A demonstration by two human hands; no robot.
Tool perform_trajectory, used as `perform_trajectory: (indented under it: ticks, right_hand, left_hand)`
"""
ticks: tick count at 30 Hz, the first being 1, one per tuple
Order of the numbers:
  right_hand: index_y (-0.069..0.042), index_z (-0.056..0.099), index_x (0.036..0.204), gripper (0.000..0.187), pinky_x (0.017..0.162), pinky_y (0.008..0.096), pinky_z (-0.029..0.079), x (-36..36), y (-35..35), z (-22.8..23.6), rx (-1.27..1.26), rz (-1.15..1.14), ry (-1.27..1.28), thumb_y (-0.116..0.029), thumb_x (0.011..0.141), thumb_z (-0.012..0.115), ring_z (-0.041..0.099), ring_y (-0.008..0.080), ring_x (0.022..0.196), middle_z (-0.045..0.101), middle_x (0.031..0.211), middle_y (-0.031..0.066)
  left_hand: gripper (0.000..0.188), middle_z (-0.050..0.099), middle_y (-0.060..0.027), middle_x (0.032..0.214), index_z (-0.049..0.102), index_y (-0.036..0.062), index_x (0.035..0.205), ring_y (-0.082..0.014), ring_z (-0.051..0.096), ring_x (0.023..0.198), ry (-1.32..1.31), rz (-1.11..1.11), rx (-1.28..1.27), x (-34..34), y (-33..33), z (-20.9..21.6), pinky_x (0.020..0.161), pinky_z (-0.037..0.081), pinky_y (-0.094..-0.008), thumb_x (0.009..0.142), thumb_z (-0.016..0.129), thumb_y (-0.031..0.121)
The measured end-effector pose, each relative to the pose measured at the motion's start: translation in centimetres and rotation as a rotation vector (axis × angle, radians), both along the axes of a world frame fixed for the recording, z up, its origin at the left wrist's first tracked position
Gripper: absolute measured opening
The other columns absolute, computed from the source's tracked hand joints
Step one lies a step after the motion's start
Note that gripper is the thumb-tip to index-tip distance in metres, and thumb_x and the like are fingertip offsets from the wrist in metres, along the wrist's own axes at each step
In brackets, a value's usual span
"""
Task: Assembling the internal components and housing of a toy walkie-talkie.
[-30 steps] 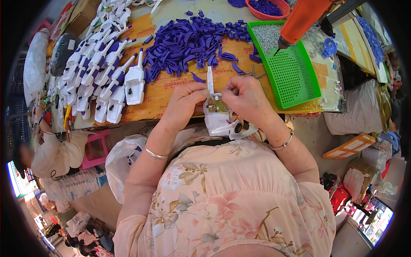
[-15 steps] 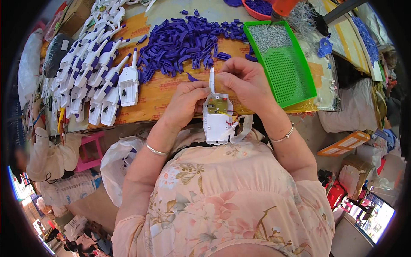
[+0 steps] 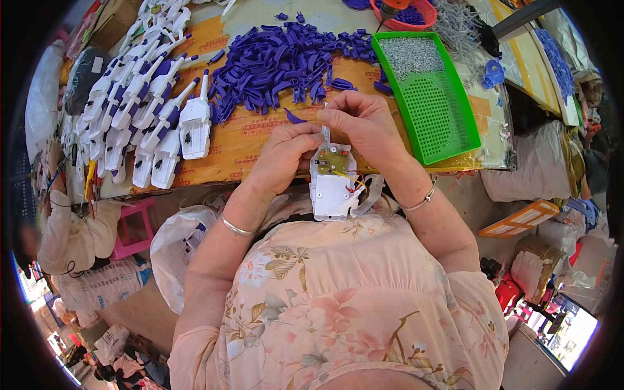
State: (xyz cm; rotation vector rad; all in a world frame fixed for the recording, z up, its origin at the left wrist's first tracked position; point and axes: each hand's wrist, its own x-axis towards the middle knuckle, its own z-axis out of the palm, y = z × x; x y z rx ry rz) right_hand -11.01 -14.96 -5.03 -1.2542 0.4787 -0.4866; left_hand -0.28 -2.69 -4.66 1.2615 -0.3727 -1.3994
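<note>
A white plastic housing half with a long narrow neck stands in front of my body at the table's near edge, neck pointing away from me. A greenish-brown circuit board with red and yellow wires lies in its upper part. My left hand grips the base of the neck between thumb and fingers. Beside it, my right hand is closed in a pinch at the neck's tip; whatever is between those fingertips is hidden. A white curved piece is beside the housing on the right.
Purple plastic parts are heaped on the table. At left lie several white-and-purple housings. A green tray of small metal pieces sits at right, with a red basket behind it. A white bag hangs below the edge.
My right hand has moved a little left, onto the tip of the neck, which its fingers now partly cover. My left hand still grips the neck's base.
</note>
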Motion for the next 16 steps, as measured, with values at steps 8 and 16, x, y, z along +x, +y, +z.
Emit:
perform_trajectory:
  ticks: [8, 16]
  right_hand:
    - [-0.002, 0.063, 0.073, 0.014, 0.05, 0.0191, 0.036, 0.15, -0.01, 0.03, 0.005, -0.018, 0.056, -0.012, 0.077, 0.071, 0.046, 0.0027, 0.058, 0.056, 0.065, -0.0032]
    - [-0.002, 0.061, 0.071, 0.02, 0.05, 0.0199, 0.036, 0.05, -0.46, 0.12, -0.062, 0.001, 0.088, -0.017, 0.076, 0.073, 0.046, 0.0035, 0.058, 0.056, 0.065, -0.0024]
  left_hand:
    - [0.025, 0.064, -0.004, 0.088, 0.061, -0.0013, 0.106, -0.0089, 0.062, 0.072, 0.027, -0.059, -0.062, 0.39, 0.12, -0.75, 0.063, 0.051, -0.0206, 0.088, 0.05, 0.013]
    - [0.027, 0.064, -0.004, 0.089, 0.06, -0.0004, 0.108, -0.0086, 0.062, 0.072, 0.014, -0.067, -0.063, 0.39, 0.12, -0.71, 0.064, 0.051, -0.0205, 0.088, 0.051, 0.014]
